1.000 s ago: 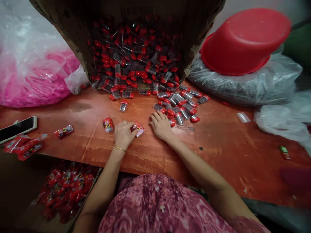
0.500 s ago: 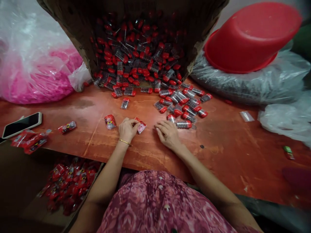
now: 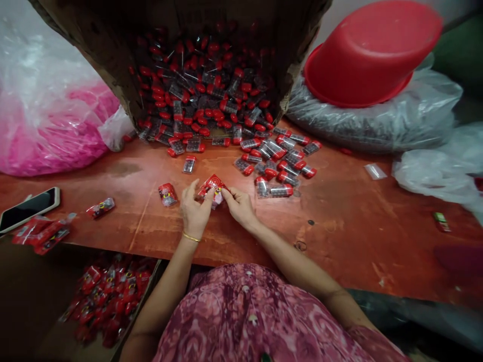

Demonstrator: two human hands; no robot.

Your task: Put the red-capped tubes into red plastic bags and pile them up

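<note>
Between my two hands, a small red printed plastic packet (image 3: 214,182) is held just over the table. My right hand (image 3: 240,206) pinches its right edge between thumb and fingers. My left hand (image 3: 196,213), with a gold bangle at the wrist, has its thumb against the left side of the packet; its fingers curve round with a gap from the thumb. Whatever is inside the packet cannot be made out. Left of my left hand lies a similar filled packet (image 3: 167,194). A clear tube with a red cap (image 3: 189,164) lies just beyond.
A cardboard box (image 3: 302,65) on its side spills many red-capped tubes (image 3: 271,161) onto the table (image 3: 339,241). Below the left edge, an open carton (image 3: 30,286) holds red packets. A phone (image 3: 30,207), pink-filled bag (image 3: 53,136) and red tub (image 3: 370,55) stand around.
My right hand has moved left from the table and taken hold of the packet. The packet is now raised between both hands, and the view has shifted slightly.
</note>
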